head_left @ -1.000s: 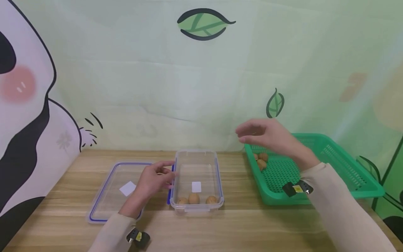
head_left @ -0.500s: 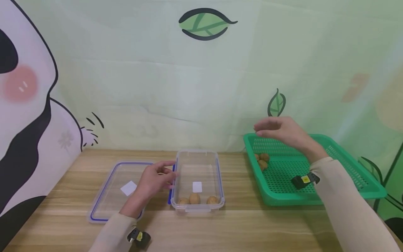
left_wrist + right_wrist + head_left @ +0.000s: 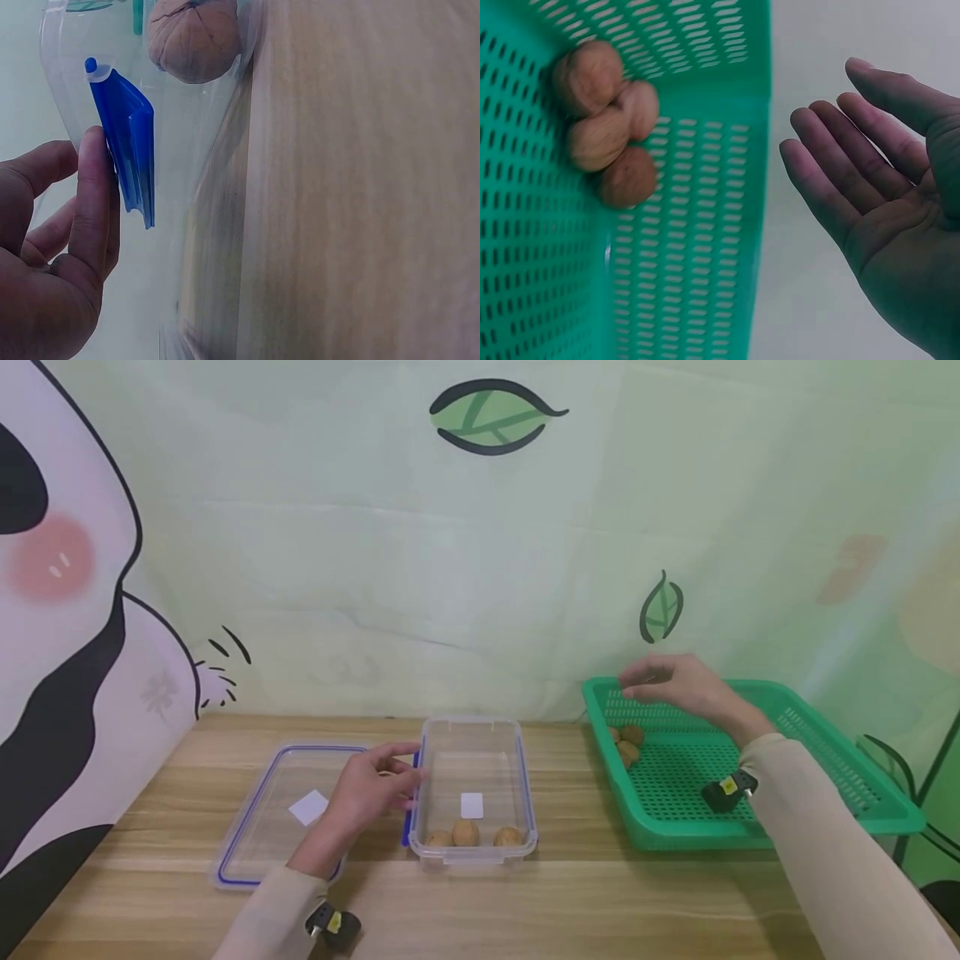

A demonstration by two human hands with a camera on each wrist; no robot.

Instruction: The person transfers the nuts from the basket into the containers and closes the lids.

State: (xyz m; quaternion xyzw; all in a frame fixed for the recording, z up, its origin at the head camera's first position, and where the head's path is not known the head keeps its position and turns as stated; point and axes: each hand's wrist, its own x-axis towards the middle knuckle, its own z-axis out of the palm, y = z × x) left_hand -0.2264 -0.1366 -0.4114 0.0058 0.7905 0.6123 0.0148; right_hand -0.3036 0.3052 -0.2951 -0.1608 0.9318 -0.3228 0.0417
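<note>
A clear plastic container (image 3: 469, 760) stands mid-table with three walnuts (image 3: 466, 834) at its near end. My left hand (image 3: 401, 772) rests against its left wall, one straight finger (image 3: 94, 187) lying along the blue latch (image 3: 129, 154); a walnut (image 3: 195, 37) shows through the wall. My right hand (image 3: 636, 681) hovers, empty and with fingers (image 3: 840, 169) spread, over the far left corner of the green basket (image 3: 810, 760). Several walnuts (image 3: 627, 744) lie clustered in that corner (image 3: 604, 135), just below the hand.
The container's blue-rimmed lid (image 3: 258, 827) lies flat on the wooden table (image 3: 570, 902), left of my left hand. A printed backdrop (image 3: 450, 568) rises right behind the table. The basket (image 3: 690, 262) reaches near the table's right edge.
My right hand has moved right and down, from above the gap between container and basket to over the basket's far left corner. The left hand has stayed put.
</note>
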